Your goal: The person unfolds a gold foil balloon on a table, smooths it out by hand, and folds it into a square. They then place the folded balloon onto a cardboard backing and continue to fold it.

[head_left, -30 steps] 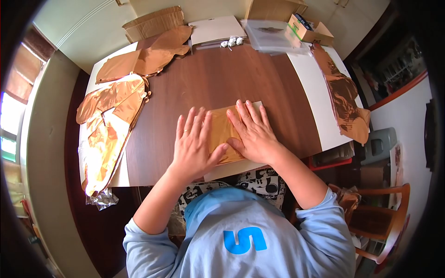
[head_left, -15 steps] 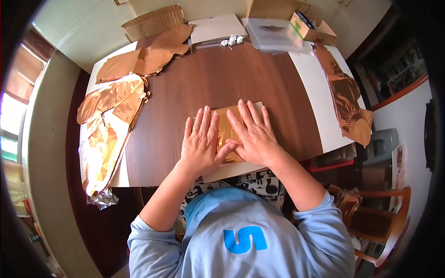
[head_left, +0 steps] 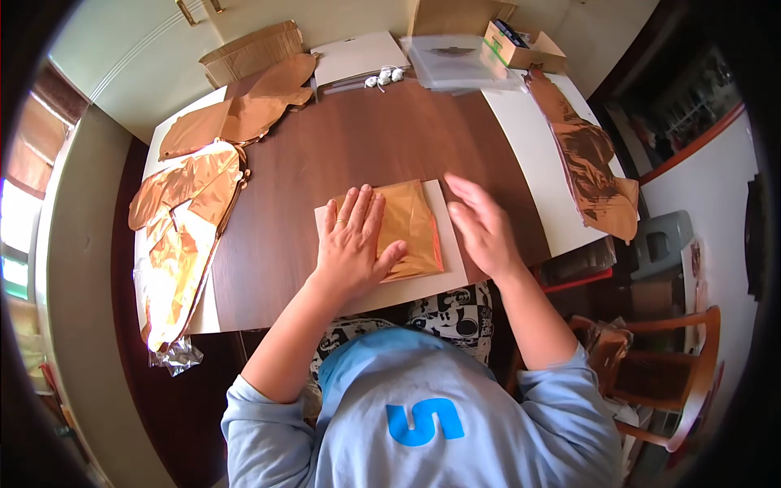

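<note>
Head camera view, contents listed near to far.

- Pale blue top (head_left: 521, 407) with a blue figure on it; patterned trousers (head_left: 455, 313) under the near edge of the bench (head_left: 358, 134).
- Left hand (head_left: 350, 248): palm down, laid flat on the left part of the gold foil packet (head_left: 409, 228), fingers straight and close together, thumb out to the side. Nothing gripped.
- Right hand (head_left: 486, 236): slightly blurred, open, turned partly on edge beside the packet's right side, fingers extended, nothing in it. Contact with the surface below: cannot tell.
- Foil packet: one, roughly square, lying flat on a white board (head_left: 452, 268) at the near edge of the bench. Condition: already flat and compact, by appearance folded; surface creased, a reddish edge showing at right. The board sticks out past it on the near and right sides.
- Copper-coloured foil, loose and not in such a square: a shiny stack (head_left: 203, 175) at left, a duller piece (head_left: 252, 106) beyond it, a long crumpled pile (head_left: 582, 146) at right on a white sheet (head_left: 521, 138). Count of layers: cannot tell.
- Far edge: small white bundles (head_left: 384, 79), white panels (head_left: 358, 57), clear plastic sheets (head_left: 447, 73), corrugated cardboard (head_left: 252, 53) at left, an open carton (head_left: 533, 58) with dark items at right.
</note>
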